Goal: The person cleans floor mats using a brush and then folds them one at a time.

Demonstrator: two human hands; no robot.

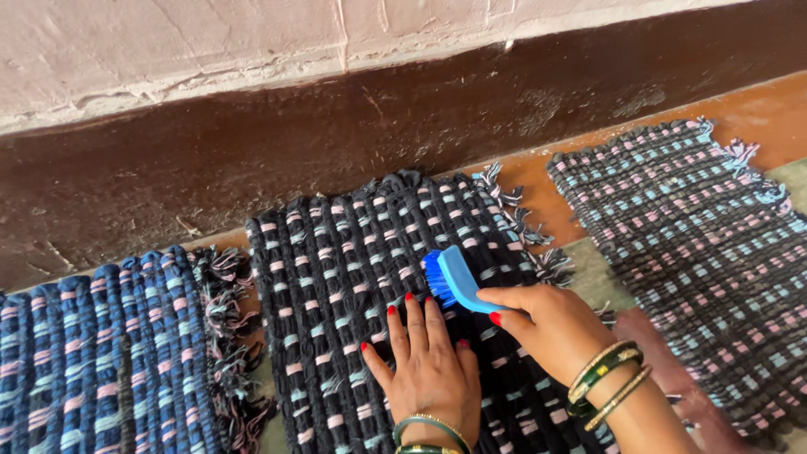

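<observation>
A black woven rag mat [336, 277] with pink and pale blue flecks lies in the middle on the floor. My left hand [429, 370] rests flat on it, fingers spread, holding the mat down. My right hand [546, 324] grips a blue scrubbing brush [450, 277] by its handle. The blue bristles press against the mat just beyond my left fingertips. Both wrists wear green and gold bangles.
A blue and pink woven mat [101, 361] lies to the left, its fringe touching the black mat. A grey-black mat [706, 244] lies to the right. A dark brown skirting [336, 134] and a pale plaster wall [210, 42] run along the far side.
</observation>
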